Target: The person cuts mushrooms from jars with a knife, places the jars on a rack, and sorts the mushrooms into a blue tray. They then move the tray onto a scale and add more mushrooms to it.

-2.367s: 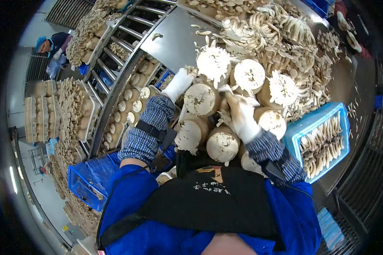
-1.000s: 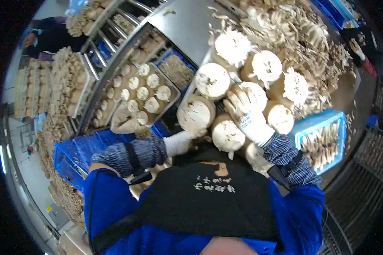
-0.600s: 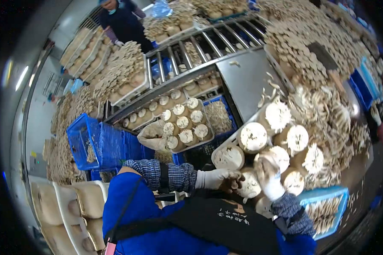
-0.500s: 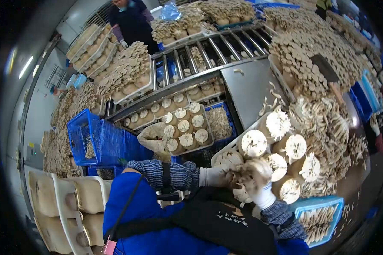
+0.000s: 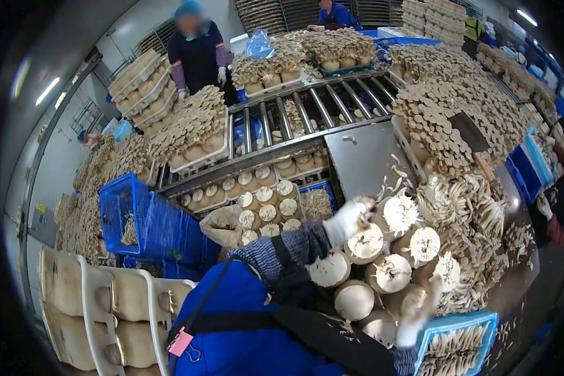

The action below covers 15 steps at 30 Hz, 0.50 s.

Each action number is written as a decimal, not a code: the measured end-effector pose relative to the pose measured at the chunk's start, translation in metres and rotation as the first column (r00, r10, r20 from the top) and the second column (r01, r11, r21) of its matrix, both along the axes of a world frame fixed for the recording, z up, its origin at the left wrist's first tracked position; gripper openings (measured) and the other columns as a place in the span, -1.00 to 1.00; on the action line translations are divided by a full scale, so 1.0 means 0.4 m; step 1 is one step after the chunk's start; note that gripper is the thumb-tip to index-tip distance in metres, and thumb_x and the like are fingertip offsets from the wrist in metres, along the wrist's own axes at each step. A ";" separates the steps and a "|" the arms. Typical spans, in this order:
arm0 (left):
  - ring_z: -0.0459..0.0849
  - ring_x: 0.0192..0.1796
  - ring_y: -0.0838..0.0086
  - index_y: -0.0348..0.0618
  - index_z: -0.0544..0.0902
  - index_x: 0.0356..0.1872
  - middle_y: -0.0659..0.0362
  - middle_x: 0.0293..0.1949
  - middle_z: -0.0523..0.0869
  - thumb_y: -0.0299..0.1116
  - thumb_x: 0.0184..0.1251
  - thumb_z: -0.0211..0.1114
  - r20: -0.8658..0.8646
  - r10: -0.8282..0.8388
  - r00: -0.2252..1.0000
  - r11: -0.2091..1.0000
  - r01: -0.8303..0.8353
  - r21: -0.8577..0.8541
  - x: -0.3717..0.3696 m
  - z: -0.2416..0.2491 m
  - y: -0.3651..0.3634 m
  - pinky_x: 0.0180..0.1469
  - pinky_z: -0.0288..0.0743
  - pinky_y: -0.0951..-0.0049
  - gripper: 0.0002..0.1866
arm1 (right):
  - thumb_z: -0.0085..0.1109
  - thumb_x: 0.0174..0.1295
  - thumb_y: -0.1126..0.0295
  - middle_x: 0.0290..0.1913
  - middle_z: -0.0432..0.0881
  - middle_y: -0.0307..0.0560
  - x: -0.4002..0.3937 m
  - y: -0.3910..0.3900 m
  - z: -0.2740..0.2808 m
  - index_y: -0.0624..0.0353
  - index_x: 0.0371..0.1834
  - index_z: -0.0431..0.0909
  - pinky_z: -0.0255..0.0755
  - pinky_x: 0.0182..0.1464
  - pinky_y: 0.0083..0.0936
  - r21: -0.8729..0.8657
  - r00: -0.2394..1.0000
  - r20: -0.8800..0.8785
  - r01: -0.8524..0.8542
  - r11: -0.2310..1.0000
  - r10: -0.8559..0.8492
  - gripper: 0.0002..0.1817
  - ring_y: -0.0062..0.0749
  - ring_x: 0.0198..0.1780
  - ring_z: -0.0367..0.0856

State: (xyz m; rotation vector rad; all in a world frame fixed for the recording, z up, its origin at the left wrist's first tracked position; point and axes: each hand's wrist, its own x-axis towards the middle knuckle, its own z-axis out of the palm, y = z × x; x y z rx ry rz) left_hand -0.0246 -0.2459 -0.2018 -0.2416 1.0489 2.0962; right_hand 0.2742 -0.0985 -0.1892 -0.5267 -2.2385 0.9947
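Observation:
My left hand, in a white glove with bare, dirty fingertips, is stretched forward over the far left edge of a group of cultivation bottles. Its fingers are blurred beside a bottle with a white cut top. Another bottle is just below that hand. My right hand, smeared by motion, is at the near right side of the group, above the blue basket of laid-out mushrooms. Whether either hand holds anything cannot be made out. Loose mushroom clusters are heaped to the right of the bottles.
A cleaver lies on a broad bed of mushrooms. Behind the metal plate runs a roller conveyor. Blue crates and a rack of bottles are at left. A co-worker stands beyond the conveyor.
My hands were together over the near bottles and have parted. The left moved forward to the far bottles; the right moved down and right. The view has tilted up.

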 end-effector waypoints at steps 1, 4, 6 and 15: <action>0.50 -0.58 0.62 -0.08 0.52 -0.01 0.28 -0.40 0.56 -0.31 0.55 0.09 -0.107 0.019 0.994 0.998 -0.026 -0.064 -0.052 -0.015 -0.010 -0.72 0.33 0.59 -0.85 | -0.06 0.51 0.23 0.44 0.28 0.26 0.064 0.027 -0.026 0.42 0.45 0.16 0.16 0.47 -0.21 0.012 0.983 -0.006 0.184 0.983 -0.184 -0.41 -0.02 0.46 0.25; 0.39 -0.65 0.66 -0.09 0.54 -0.06 0.31 -0.46 0.53 -0.35 0.54 0.10 -0.399 -0.141 0.906 0.948 0.007 -0.320 -0.182 -0.148 -0.102 -0.75 0.07 0.61 -0.89 | -0.13 0.56 0.19 0.43 0.31 0.31 0.210 0.064 -0.143 0.43 0.43 0.22 0.19 0.44 -0.26 -0.250 0.763 0.098 0.641 0.726 -0.639 -0.44 -0.02 0.39 0.35; 0.53 -0.54 0.53 -0.19 0.57 -0.05 0.21 -0.40 0.59 -0.24 0.53 0.13 -0.674 -0.445 0.590 0.819 -0.036 -0.572 -0.228 -0.360 -0.135 -0.61 0.35 0.46 -0.77 | -0.08 0.54 0.19 0.43 0.29 0.36 0.321 0.085 -0.327 0.45 0.42 0.23 0.20 0.44 -0.29 -0.511 0.745 0.182 0.629 0.585 -0.642 -0.42 -0.02 0.41 0.33; 0.73 -0.19 0.19 -0.37 0.66 -0.20 -0.11 -0.30 0.73 -0.16 0.49 0.13 -0.405 -0.626 0.667 0.668 0.189 -0.719 -0.128 -0.460 -0.115 -0.10 0.53 0.24 -0.62 | 0.10 0.37 0.27 0.03 0.64 0.33 0.338 0.064 -0.462 0.40 0.08 0.58 0.51 0.11 -0.23 -0.508 0.773 0.454 0.634 0.584 -0.444 -0.61 0.09 0.01 0.63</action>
